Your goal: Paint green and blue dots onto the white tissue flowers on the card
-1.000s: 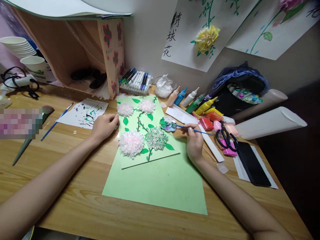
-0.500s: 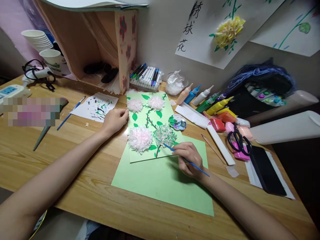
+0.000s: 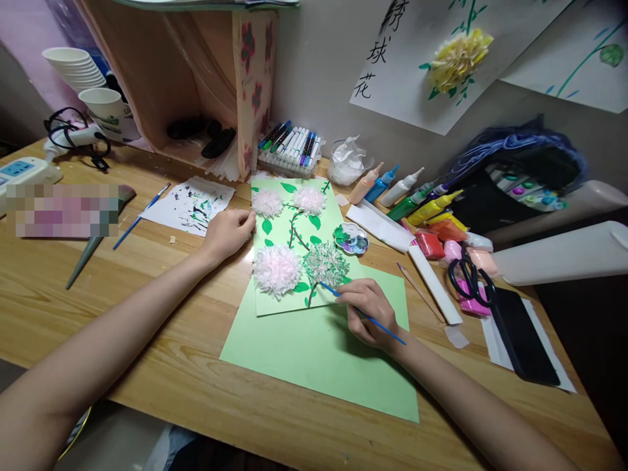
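My right hand (image 3: 367, 311) is closed around a thin blue paintbrush (image 3: 385, 329), its tip at the lower edge of a green-tinted paper flower (image 3: 326, 263). That flower sits on a light green card (image 3: 279, 309) with pale pink flowers (image 3: 277, 270), painted leaves and dark stems. Curled fingers of my left hand (image 3: 230, 232) rest at the card's left edge; what they hold, if anything, is hidden. Beneath the card lies a larger green sheet (image 3: 318, 366). A small paint palette (image 3: 350, 239) touches the card's right side.
Paint-stained paper (image 3: 189, 203) and another blue brush (image 3: 142, 216) lie left. Behind stand markers (image 3: 289, 150), a clear bowl (image 3: 348, 163) and paint bottles (image 3: 392, 186). Scissors (image 3: 471, 281) and a black phone-like object (image 3: 524, 337) are at right. Paper cups (image 3: 103, 108) stand back left.
The brush tip has shifted slightly left along the flower's lower edge, with my right hand still around the brush. My left hand stays by the card; the camera view has tilted slightly.
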Motion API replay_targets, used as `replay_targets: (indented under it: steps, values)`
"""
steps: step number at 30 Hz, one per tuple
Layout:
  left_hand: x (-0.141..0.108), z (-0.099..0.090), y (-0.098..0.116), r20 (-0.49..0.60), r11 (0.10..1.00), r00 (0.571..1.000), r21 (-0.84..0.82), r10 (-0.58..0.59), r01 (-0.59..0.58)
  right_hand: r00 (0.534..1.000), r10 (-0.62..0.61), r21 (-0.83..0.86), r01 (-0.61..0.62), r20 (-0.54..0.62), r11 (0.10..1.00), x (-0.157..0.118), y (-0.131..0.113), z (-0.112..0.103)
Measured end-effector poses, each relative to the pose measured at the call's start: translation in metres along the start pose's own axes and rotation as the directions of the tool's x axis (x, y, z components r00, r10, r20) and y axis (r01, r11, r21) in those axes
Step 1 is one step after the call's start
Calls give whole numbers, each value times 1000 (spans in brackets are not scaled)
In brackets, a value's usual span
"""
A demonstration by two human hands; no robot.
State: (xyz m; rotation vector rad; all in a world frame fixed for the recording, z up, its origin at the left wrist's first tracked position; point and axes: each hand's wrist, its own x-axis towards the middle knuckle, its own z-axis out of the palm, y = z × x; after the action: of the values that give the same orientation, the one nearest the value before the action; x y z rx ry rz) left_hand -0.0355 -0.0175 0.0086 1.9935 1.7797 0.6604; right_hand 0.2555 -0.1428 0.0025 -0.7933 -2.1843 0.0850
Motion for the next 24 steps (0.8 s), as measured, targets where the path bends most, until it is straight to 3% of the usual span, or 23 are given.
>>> replay_targets:
  steps: [11,24]
  values:
    - [1,0,-1,-1,1000,1000,-6,-5,5,997,34,49,-31,-62,998,-6,1,0]
    - [1,0,0,-2,1000,1000,-18,6,-6,1000,7,-16,-6,15,1000,1,-2,2]
